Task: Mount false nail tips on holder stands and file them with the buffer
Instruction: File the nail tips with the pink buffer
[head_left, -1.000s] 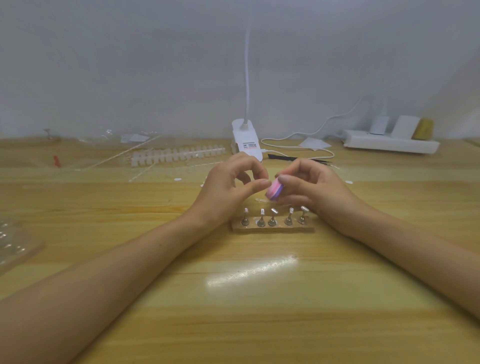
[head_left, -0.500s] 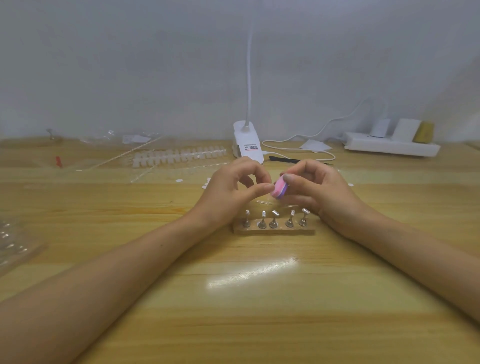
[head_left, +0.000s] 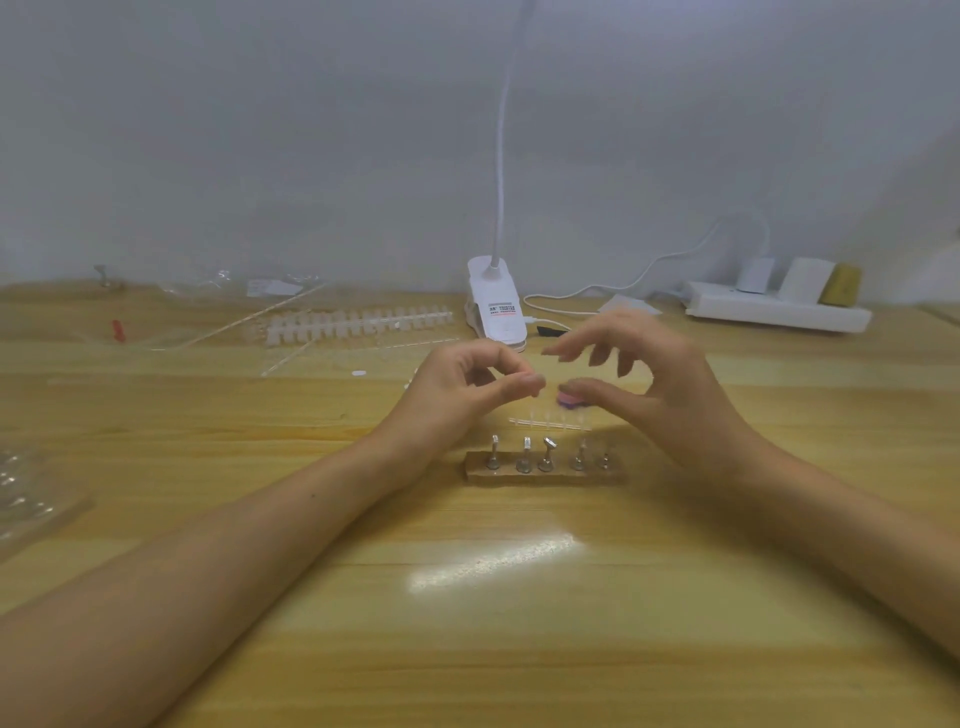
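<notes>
1. The right hand (head_left: 660, 389) hovers behind the holder stand (head_left: 543, 474), with fingers spread and loosely bent and the thumb stretched out level. It grips nothing.
2. The pink buffer (head_left: 571, 400) sits just under that thumb's tip, behind the stand. Blur hides whether the thumb touches it and whether it rests on the counter (head_left: 493, 597).
3. The left hand (head_left: 462, 389), behind the stand's left end, has its fingers curled and its thumb and forefinger tips drawn together. Whether a nail tip sits in that pinch cannot be told.
4. The stand is a low block carrying five upright metal posts. The left three heads look bare, and the right two are too blurred to judge.
5. A strip of clear nail tips (head_left: 550, 422) lies on the counter between the stand and the buffer.
6. The tips are probably very light, thin, slick plastic that flexes and flicks away easily, so each is best pinched by its side edges. The buffer looks like a small, light foam block with some give, best held across its narrow sides so that a flat face stays free.
7. Farther behind the stand are a white rack of tips (head_left: 358, 325) to the left, a lamp clip (head_left: 496, 312) directly behind, and a power strip (head_left: 774, 312) to the right.
</notes>
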